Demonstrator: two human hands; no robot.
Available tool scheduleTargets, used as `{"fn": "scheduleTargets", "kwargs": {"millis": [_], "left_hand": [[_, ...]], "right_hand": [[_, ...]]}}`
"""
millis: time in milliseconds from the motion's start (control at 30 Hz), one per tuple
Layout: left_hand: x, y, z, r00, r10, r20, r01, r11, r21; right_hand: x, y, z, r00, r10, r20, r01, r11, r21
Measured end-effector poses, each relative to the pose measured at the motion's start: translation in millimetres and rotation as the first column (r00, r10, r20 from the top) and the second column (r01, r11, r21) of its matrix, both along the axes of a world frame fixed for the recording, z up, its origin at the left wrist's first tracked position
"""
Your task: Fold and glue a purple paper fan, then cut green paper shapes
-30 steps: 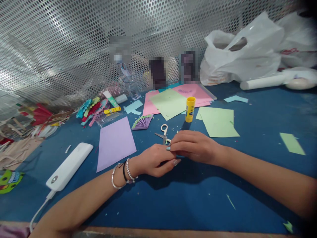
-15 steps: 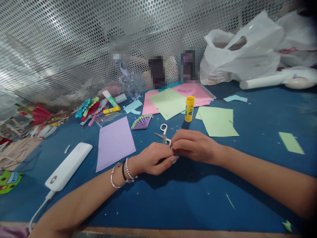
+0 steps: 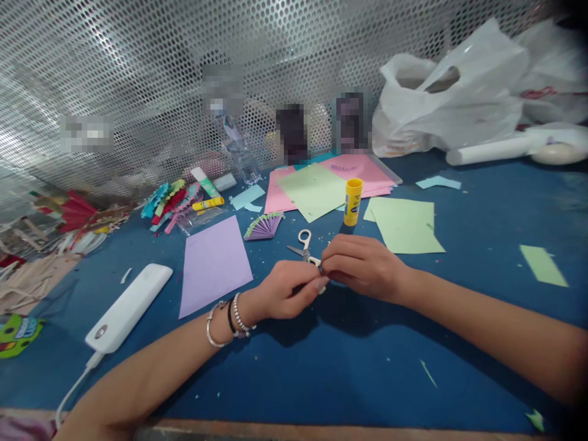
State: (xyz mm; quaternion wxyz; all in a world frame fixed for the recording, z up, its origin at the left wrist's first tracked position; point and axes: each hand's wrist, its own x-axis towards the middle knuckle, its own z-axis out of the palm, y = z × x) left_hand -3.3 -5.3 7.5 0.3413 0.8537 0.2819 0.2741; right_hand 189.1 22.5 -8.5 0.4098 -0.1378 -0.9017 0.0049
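Note:
My left hand (image 3: pixel 288 291) is closed, thumb pressed against curled fingers, fingertips meeting those of the other hand. Opposite it, my right hand (image 3: pixel 364 267) is closed too, fingers bent in a pinch. A tiny pale bit shows below the left thumb tip, but what lies between the fingers is mostly hidden. Just behind the hands, white-handled scissors (image 3: pixel 304 237) lie spread on the table, partly covered. A yellow glue stick (image 3: pixel 353 202) stands upright beyond my right hand. Behind the scissors lies a folded purple paper fan (image 3: pixel 263 226) with a green fringed edge.
On the blue table (image 3: pixel 294 380) are a purple sheet (image 3: pixel 214 269), green sheets (image 3: pixel 408 226) and pink sheets (image 3: pixel 367 171). A white power bank (image 3: pixel 131 306) with a cable lies left. White plastic bags (image 3: pixel 450 98) and a water bottle (image 3: pixel 241 150) stand by the perforated metal screen.
Both hands stay together with a slight shift of the fingers. My left hand has risen a little, and the pale bit has come into sight under its thumb. The tabletop things are unchanged.

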Motion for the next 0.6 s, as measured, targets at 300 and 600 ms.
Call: {"fn": "scheduleTargets", "kwargs": {"millis": [300, 600], "left_hand": [[3, 22, -12.9, 0.887, 0.443, 0.126, -0.344, 0.818, -0.461], [5, 21, -13.6, 0.877, 0.464, 0.121, -0.336, 0.775, -0.536]], "right_hand": [[0, 0, 0.4, 0.956, -0.288, -0.045, 0.288, 0.958, -0.008], [-4, -2, 3.1, 0.899, -0.438, -0.004, 0.435, 0.890, 0.135]]}}
